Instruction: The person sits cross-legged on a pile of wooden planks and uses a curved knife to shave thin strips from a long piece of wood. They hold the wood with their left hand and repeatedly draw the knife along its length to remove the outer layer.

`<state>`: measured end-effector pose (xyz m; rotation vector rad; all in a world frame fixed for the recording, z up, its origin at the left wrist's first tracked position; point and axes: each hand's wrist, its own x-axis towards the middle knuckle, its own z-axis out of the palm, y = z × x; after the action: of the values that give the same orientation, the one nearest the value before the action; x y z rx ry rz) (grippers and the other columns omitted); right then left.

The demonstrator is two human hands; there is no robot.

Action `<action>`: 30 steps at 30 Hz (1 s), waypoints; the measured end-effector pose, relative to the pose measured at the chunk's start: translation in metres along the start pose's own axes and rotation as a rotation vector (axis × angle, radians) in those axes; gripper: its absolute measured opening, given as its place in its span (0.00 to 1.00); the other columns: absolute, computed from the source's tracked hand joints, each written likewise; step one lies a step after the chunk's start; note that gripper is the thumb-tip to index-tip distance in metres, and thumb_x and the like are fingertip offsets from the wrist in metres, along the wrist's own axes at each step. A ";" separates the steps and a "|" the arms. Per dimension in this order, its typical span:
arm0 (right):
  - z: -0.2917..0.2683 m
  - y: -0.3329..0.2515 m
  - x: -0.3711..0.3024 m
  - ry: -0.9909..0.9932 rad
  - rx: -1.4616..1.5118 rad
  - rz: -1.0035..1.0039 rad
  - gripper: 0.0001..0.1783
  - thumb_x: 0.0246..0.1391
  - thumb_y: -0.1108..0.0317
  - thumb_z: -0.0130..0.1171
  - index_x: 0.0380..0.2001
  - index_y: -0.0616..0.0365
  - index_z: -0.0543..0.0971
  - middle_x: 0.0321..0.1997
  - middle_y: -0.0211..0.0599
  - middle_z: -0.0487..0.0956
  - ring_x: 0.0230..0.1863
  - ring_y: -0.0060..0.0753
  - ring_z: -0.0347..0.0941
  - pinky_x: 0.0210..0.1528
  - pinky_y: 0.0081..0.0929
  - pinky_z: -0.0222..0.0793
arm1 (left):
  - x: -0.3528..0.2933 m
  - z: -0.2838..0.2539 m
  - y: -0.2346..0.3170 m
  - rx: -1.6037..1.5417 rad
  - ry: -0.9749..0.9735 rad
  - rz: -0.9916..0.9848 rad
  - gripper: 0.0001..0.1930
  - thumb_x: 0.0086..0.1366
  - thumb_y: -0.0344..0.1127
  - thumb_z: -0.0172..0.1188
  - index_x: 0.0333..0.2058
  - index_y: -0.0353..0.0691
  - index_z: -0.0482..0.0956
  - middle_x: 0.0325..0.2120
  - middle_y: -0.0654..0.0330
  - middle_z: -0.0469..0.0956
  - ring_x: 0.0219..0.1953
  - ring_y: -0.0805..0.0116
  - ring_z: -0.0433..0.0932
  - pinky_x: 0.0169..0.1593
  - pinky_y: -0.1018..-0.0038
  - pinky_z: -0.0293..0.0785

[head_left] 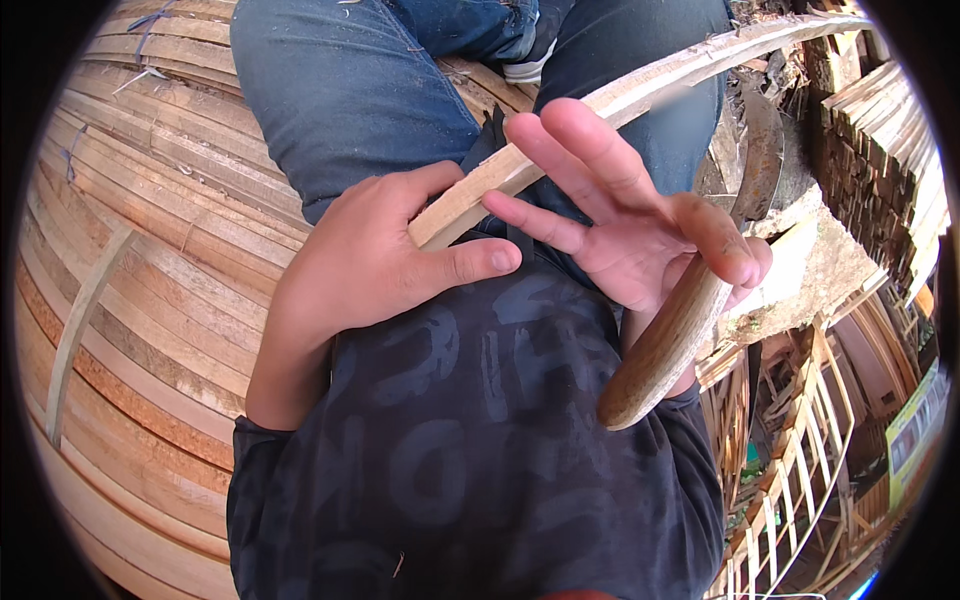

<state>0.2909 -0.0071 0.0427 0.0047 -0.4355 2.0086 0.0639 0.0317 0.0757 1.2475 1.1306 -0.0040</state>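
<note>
The left hand (365, 255) grips the strip (660, 82), but the right hand (632, 248) holds the knife (668, 345) loosely, most fingers (598, 150) spread, so it could slip.

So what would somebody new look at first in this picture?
Probably the wooden-handled blade, held in the right hand, right of the middle. Next, the long pale wood strip running from the left hand toward the upper right, and the wooden planks covering the left side.
</note>
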 end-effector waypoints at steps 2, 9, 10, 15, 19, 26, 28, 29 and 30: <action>-0.004 -0.013 -0.007 -0.015 -0.031 0.095 0.20 0.60 0.40 0.47 0.46 0.32 0.81 0.75 0.61 0.34 0.75 0.67 0.22 0.68 0.74 0.28 | 0.000 0.000 0.004 0.109 0.000 -0.014 0.36 0.46 0.66 0.70 0.36 0.35 0.78 0.23 0.54 0.79 0.28 0.57 0.80 0.34 0.66 0.74; 0.000 -0.013 -0.006 -0.086 0.043 0.143 0.18 0.64 0.43 0.46 0.39 0.32 0.84 0.75 0.55 0.44 0.75 0.67 0.33 0.67 0.75 0.35 | -0.002 -0.007 0.013 0.131 -0.040 -0.083 0.38 0.40 0.64 0.74 0.39 0.37 0.74 0.23 0.55 0.79 0.30 0.60 0.81 0.35 0.68 0.74; 0.001 -0.012 -0.004 -0.096 0.041 0.133 0.18 0.64 0.43 0.46 0.39 0.32 0.84 0.75 0.56 0.44 0.75 0.67 0.33 0.67 0.75 0.35 | -0.002 -0.004 0.010 0.139 -0.013 -0.044 0.40 0.39 0.67 0.73 0.38 0.37 0.74 0.22 0.54 0.79 0.29 0.56 0.82 0.35 0.66 0.75; 0.008 0.005 0.007 -0.109 0.051 0.154 0.20 0.64 0.43 0.46 0.36 0.37 0.85 0.73 0.66 0.45 0.75 0.70 0.30 0.67 0.76 0.33 | -0.002 0.004 0.004 0.185 0.031 0.040 0.41 0.39 0.68 0.73 0.39 0.38 0.73 0.23 0.52 0.81 0.31 0.50 0.82 0.38 0.61 0.77; 0.017 0.019 0.021 -0.153 0.095 0.212 0.21 0.58 0.47 0.46 0.38 0.44 0.84 0.69 0.81 0.44 0.74 0.74 0.24 0.70 0.66 0.28 | -0.004 0.011 0.005 0.199 0.053 0.059 0.39 0.42 0.64 0.74 0.42 0.38 0.72 0.25 0.51 0.81 0.33 0.48 0.82 0.39 0.60 0.77; 0.020 0.024 0.017 -0.150 0.023 0.144 0.24 0.57 0.46 0.43 0.40 0.44 0.84 0.67 0.83 0.50 0.73 0.76 0.26 0.70 0.68 0.27 | -0.002 0.011 0.003 0.230 -0.010 0.169 0.33 0.44 0.55 0.75 0.40 0.37 0.74 0.27 0.51 0.82 0.33 0.49 0.82 0.39 0.60 0.77; 0.020 0.030 0.010 -0.149 -0.015 0.064 0.25 0.58 0.46 0.41 0.39 0.43 0.85 0.66 0.79 0.54 0.73 0.77 0.29 0.68 0.72 0.27 | -0.002 0.015 0.000 0.067 -0.036 0.141 0.31 0.45 0.52 0.74 0.40 0.36 0.74 0.27 0.50 0.82 0.34 0.48 0.82 0.39 0.60 0.77; 0.020 0.033 0.006 -0.146 -0.034 0.024 0.25 0.58 0.46 0.40 0.39 0.43 0.85 0.66 0.76 0.57 0.73 0.78 0.31 0.67 0.74 0.27 | -0.002 0.015 0.000 -0.014 -0.049 0.127 0.30 0.46 0.50 0.74 0.41 0.36 0.75 0.27 0.50 0.82 0.34 0.48 0.82 0.40 0.60 0.77; 0.019 0.031 0.003 -0.149 -0.052 0.021 0.25 0.59 0.46 0.40 0.38 0.43 0.85 0.66 0.75 0.57 0.73 0.78 0.32 0.67 0.74 0.27 | -0.002 0.015 -0.001 -0.014 -0.053 0.112 0.30 0.46 0.49 0.74 0.41 0.35 0.75 0.28 0.49 0.82 0.34 0.48 0.82 0.40 0.60 0.77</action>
<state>0.2592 -0.0228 0.0512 0.1184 -0.5848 2.0242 0.0727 0.0195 0.0745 1.2893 1.0123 0.0546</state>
